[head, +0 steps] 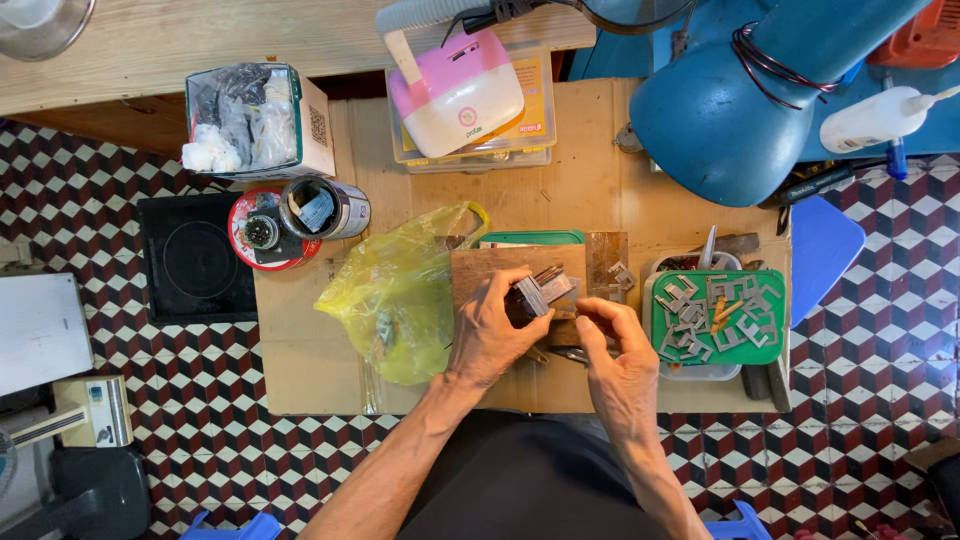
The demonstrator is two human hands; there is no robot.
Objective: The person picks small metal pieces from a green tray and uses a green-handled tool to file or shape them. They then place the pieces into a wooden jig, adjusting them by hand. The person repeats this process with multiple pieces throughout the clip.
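My left hand grips a small dark block with a stack of thin grey metal plates over a brown wooden board. Just to its right, my right hand has its fingertips pinched together near the block's lower right side; what they hold is too small to tell. Thin metal tools lie on the board between the two hands, partly hidden.
A green tray of several grey metal pieces sits to the right. A yellow plastic bag lies to the left on the cardboard worktop. Behind are a tin can, a carton, a pink-and-white box and a blue lamp.
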